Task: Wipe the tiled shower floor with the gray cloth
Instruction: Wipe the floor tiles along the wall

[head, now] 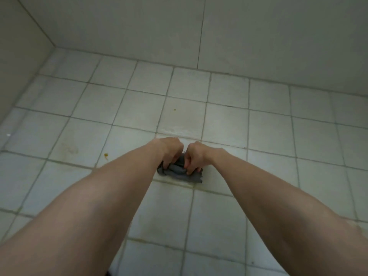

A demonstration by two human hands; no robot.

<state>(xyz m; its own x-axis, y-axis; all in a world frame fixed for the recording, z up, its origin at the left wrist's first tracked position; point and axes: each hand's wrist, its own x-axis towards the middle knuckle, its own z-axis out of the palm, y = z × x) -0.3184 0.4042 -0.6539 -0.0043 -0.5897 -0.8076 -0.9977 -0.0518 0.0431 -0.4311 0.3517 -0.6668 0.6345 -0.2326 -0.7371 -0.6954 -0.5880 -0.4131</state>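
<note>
Your grip is two-handed: left hand [171, 150] and right hand [196, 154] sit side by side at the centre of the frame, fingers curled into the gray cloth [179, 174], pinching it. The tiled shower floor [229, 120] fills the lower frame, and the cloth lies bunched on it beneath your knuckles. You seem to be gathering it for a stroke. Next, press it flat and sweep toward the yellow spot [106, 155] at left, then the small speck [174, 109] above. No container shows.

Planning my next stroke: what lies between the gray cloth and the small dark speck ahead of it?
Head view: beyond the gray cloth, only bare floor tile, one grout line and a pale smear.
</note>
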